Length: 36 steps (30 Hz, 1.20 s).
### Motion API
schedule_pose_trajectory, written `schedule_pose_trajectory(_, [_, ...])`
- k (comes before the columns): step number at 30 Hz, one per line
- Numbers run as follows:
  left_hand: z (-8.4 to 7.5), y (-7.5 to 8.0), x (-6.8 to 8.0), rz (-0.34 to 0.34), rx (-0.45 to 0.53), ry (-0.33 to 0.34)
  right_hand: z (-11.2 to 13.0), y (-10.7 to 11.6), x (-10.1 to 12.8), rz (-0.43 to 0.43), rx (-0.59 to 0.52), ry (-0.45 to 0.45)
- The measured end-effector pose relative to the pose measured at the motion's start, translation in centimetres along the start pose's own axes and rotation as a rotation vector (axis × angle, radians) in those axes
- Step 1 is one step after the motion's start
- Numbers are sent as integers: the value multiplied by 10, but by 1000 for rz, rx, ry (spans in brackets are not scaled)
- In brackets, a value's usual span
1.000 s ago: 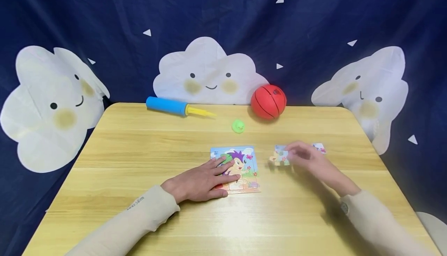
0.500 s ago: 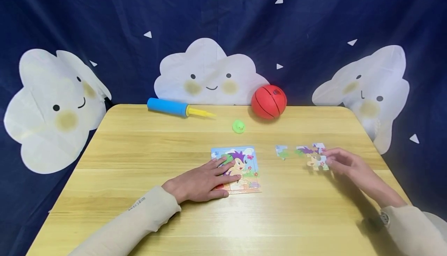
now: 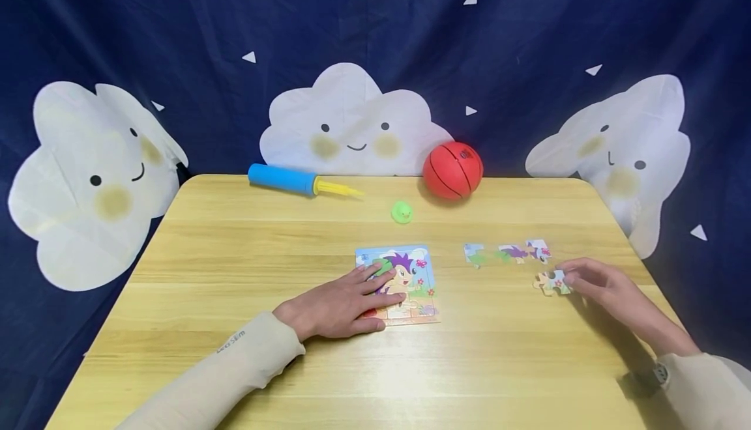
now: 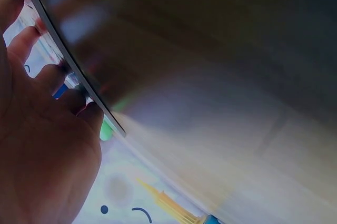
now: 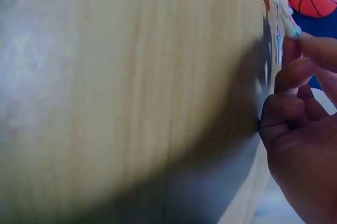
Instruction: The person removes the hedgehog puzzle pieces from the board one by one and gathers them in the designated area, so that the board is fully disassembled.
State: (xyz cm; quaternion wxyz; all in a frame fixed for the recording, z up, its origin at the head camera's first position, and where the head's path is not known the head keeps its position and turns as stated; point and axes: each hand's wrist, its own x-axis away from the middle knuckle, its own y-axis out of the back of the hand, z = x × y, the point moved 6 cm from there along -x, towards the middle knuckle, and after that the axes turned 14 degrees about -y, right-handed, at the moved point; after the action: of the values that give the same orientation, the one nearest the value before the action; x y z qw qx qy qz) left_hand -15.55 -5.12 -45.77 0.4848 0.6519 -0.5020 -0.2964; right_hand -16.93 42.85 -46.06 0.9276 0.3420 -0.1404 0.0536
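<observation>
Pinched in the right hand (image 3: 610, 290), one puzzle piece (image 3: 553, 282) has moved rightward across the head view since a second ago, when it was near the left end of the row of loose pieces; it is now at the right, just below that row's right end. The left hand (image 3: 337, 306) has stayed where it was.

At the far left of the frame, a cloud (image 3: 88, 189) with a smiling face is printed on the dark blue cloth (image 3: 205, 13). Left of centre, a blue pump (image 3: 281, 179) with a yellow nozzle lies along the far edge of the wooden table (image 3: 235, 247). From the lower left, a pale sleeve (image 3: 252, 355) leads to the left hand, its fingers spread over the left part of the puzzle board (image 3: 418, 286), which lies at the centre. Above the board is a green toy duck (image 3: 401, 212); up and right of that, a red ball (image 3: 452, 171). Right of centre lie the loose pieces (image 3: 510, 253); whether they touch is too blurred to tell. At the right, the right thumb and forefinger pinch the piece by its edge, with the other fingers curled in the right wrist view.
</observation>
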Motion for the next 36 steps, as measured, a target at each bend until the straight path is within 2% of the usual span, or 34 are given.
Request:
schedule_pose_trajectory(9, [1,0,0,-1,17,8,8,-3,-2,-43,113,79])
schedule_pose_trajectory(17, [1,1,0,-4,29,9,6,-7,-6,-98,205,69])
schedule_pose_trajectory(36, [2,0,-1,-1,39,6,5,-6,0,-89,195,16])
